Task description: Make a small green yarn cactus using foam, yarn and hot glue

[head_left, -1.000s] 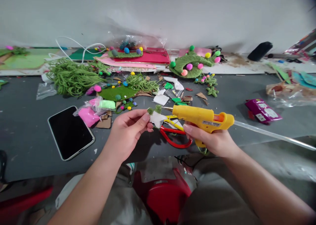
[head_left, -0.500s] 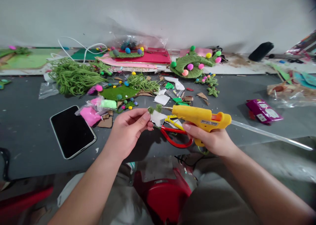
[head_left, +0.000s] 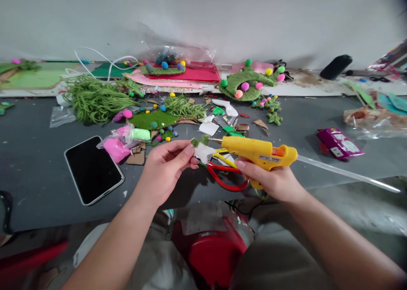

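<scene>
Below the near edge of the worktop (head_left: 305, 116), between our knees, we see a red stool (head_left: 210, 256). Above that edge, near its middle, our left hand (head_left: 167, 167) pinches a small white piece (head_left: 203, 153) between thumb and fingertips; two tufts of green yarn (head_left: 205, 139) cap its upper points. Our right hand (head_left: 275, 177) has its fingers wrapped round the handle of a yellow glue gun (head_left: 248, 148), nozzle aimed left. The metal tip sits right at the nearer tuft; we cannot tell whether they touch. A clear glue stick (head_left: 349, 175) runs out of the gun's back toward the right.

Beneath the gun and the white piece lie red-handled scissors (head_left: 233, 188). Toward the near left corner rests a phone (head_left: 94, 170), dark screen up, a pink bag (head_left: 116, 150) overlapping its far right corner. Over toward the right edge sits a purple packet (head_left: 339, 144).

Farther in, we have white scraps (head_left: 208, 129), a flat green piece (head_left: 155, 119) and, near the far left corner, a heap of green yarn (head_left: 98, 100). At the far edge lies a curved green ornament (head_left: 240, 84) with coloured pompoms; behind the edge, a red sheet (head_left: 197, 73) and a black cylinder (head_left: 336, 67).
</scene>
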Demonstrator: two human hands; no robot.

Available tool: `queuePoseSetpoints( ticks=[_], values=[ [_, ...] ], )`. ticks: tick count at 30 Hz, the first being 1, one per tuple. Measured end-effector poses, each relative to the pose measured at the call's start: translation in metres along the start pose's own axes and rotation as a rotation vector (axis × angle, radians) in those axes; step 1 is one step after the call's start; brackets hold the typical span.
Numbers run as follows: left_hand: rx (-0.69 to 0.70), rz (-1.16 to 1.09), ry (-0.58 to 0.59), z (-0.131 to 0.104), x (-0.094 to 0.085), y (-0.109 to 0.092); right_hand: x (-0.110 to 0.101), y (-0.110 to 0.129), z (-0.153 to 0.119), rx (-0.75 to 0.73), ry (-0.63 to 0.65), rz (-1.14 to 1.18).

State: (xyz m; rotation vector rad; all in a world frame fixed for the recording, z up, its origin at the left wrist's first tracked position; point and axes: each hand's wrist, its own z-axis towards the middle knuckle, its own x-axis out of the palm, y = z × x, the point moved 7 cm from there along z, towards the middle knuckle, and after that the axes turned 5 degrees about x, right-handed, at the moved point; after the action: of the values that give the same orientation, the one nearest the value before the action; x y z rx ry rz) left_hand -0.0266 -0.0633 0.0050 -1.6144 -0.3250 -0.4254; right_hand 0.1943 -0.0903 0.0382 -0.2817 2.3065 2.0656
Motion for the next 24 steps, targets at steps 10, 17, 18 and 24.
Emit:
queuePoseSetpoints(
  ticks=[10, 17, 18, 24],
  values=[
    [-0.006, -0.027, 0.004, 0.0008, 0.0018, -0.0008, -0.0009, -0.0041, 0.0039, 0.009, -0.016, 0.01],
    [-0.013, -0.02, -0.034, 0.0005, 0.0021, -0.0024, -0.007, -0.0082, 0.0005, 0.037, -0.039, 0.01],
    [-0.013, -0.017, -0.039, 0.0003, 0.0019, -0.0023, -0.0067, -0.0071, -0.0002, 0.032, -0.033, 0.004],
    [-0.01, 0.008, -0.056, -0.0011, 0.0006, -0.0028, -0.003, -0.0012, 0.0008, 0.016, -0.01, -0.018]
  ],
)
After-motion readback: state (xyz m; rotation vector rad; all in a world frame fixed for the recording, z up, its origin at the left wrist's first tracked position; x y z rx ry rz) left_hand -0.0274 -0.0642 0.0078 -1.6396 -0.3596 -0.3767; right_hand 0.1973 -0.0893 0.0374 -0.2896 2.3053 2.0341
